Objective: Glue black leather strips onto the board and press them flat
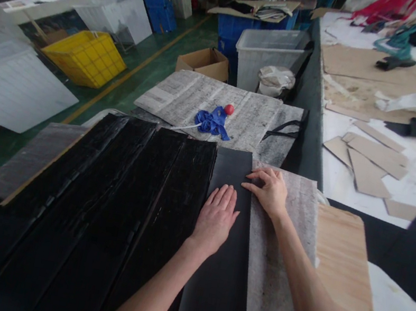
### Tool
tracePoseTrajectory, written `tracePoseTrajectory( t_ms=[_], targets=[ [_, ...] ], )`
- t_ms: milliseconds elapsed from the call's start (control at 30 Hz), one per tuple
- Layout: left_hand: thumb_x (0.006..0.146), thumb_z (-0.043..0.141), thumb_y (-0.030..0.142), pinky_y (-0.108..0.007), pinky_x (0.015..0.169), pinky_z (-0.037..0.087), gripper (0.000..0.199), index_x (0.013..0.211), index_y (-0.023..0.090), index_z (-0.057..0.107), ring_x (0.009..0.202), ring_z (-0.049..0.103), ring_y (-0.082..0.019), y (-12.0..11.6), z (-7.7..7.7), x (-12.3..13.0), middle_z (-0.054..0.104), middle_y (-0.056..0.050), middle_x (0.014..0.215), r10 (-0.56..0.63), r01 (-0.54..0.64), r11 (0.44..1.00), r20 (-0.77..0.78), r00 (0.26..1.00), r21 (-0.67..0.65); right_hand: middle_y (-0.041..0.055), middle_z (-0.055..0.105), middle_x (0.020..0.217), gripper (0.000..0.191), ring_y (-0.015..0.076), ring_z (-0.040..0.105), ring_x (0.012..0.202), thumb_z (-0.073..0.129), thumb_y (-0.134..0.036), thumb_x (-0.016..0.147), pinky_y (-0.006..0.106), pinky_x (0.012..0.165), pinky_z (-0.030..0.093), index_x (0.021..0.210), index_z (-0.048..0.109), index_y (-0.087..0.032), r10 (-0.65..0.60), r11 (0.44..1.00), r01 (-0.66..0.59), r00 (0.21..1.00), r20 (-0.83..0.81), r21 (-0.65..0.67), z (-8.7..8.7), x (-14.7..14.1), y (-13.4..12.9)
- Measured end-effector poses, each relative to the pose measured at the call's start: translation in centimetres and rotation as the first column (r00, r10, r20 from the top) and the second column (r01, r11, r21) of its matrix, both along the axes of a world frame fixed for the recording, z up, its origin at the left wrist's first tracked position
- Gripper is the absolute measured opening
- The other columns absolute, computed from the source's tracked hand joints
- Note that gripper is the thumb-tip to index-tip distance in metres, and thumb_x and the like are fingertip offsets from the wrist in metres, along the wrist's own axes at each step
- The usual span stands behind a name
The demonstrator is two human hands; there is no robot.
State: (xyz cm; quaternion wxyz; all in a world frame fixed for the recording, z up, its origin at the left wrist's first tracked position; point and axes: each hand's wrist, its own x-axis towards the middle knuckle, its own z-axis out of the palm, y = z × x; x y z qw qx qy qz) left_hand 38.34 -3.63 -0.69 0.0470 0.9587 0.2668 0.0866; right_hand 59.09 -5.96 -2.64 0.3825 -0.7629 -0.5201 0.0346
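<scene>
A long, matte dark-grey strip (219,286) lies lengthwise in front of me, at the right of several glossy black strips (107,223). My left hand (216,218) is spread flat on the grey strip, fingers pointing away from me, near the border with the black ones. At the strip's right edge is my right hand (269,187), its thumb and fingertips touching the edge with a gap between them. Under the strips is a mottled grey sheet (286,233), showing on the right side.
Ahead lie a blue cloth (213,123) and a red ball (229,109) on grey boards (175,90). A wooden board (349,266) is at right, beside a table holding cardboard pieces (371,163). Beyond stand a grey bin (271,46), a cardboard box (204,62) and a yellow crate (86,56).
</scene>
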Motion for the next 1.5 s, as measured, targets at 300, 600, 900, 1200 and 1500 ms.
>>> tracePoseTrajectory(
  t_ms=[300, 600, 900, 1200, 1500],
  targets=[
    [0.107, 0.039, 0.031, -0.044, 0.126, 0.032, 0.050, 0.149, 0.005, 0.045, 0.150, 0.039, -0.027, -1.0, 0.0, -0.7, 0.045, -0.016, 0.158, -0.001, 0.001, 1.000, -0.019, 1.000, 0.005, 0.0053, 0.074, 0.106, 0.026, 0.0295, 0.061, 0.101, 0.077, -0.056, 0.082, 0.046, 0.089, 0.050, 0.089, 0.078, -0.030, -0.001, 1.000, 0.001, 1.000, 0.004, 0.005, 0.0, 0.0, 0.0],
    [0.105, 0.044, 0.031, -0.046, 0.121, 0.040, 0.046, 0.146, 0.011, 0.048, 0.145, 0.046, -0.027, -0.6, 1.0, -0.6, 0.051, -0.016, 0.154, 0.004, -0.003, 0.998, 0.025, 1.000, -0.055, 0.0041, 0.074, 0.105, 0.026, 0.0296, 0.061, 0.102, 0.078, -0.055, 0.081, 0.046, 0.090, 0.050, 0.089, 0.078, -0.030, -0.009, 1.000, 0.009, 1.000, 0.002, 0.003, 0.0, -0.1, 0.0],
    [0.106, 0.041, 0.046, -0.048, 0.127, 0.030, 0.063, 0.152, 0.003, 0.039, 0.154, 0.030, -0.030, -1.4, 0.1, -0.4, 0.037, -0.019, 0.163, 0.025, -0.026, 1.000, -0.017, 1.000, -0.004, 0.0045, 0.074, 0.105, 0.025, 0.0293, 0.061, 0.100, 0.078, -0.054, 0.081, 0.046, 0.089, 0.050, 0.088, 0.078, -0.030, -0.011, 1.000, 0.011, 1.000, -0.006, 0.009, 0.2, -0.1, 0.0],
    [0.107, 0.040, 0.033, -0.044, 0.122, 0.039, 0.046, 0.143, 0.009, 0.053, 0.143, 0.049, -0.027, -1.9, -0.2, -0.7, 0.056, -0.014, 0.150, 0.053, -0.053, 0.999, 0.045, 0.998, -0.003, 0.0056, 0.073, 0.107, 0.025, 0.0292, 0.063, 0.104, 0.078, -0.053, 0.082, 0.046, 0.091, 0.051, 0.091, 0.078, -0.029, 0.003, 0.997, 0.003, 0.996, -0.086, 0.079, 0.2, -0.2, 0.0],
    [0.106, 0.044, 0.033, -0.043, 0.121, 0.040, 0.044, 0.139, 0.007, 0.057, 0.139, 0.052, -0.025, -1.8, -0.7, -0.6, 0.060, -0.013, 0.146, 0.043, -0.048, 0.998, 0.101, 0.994, 0.046, 0.0053, 0.071, 0.107, 0.023, 0.0266, 0.064, 0.105, 0.069, -0.049, 0.091, 0.046, 0.095, 0.050, 0.092, 0.075, -0.028, 0.009, 0.967, 0.007, 0.998, -0.061, 0.256, 3.0, -0.8, -2.3]
  ],
)
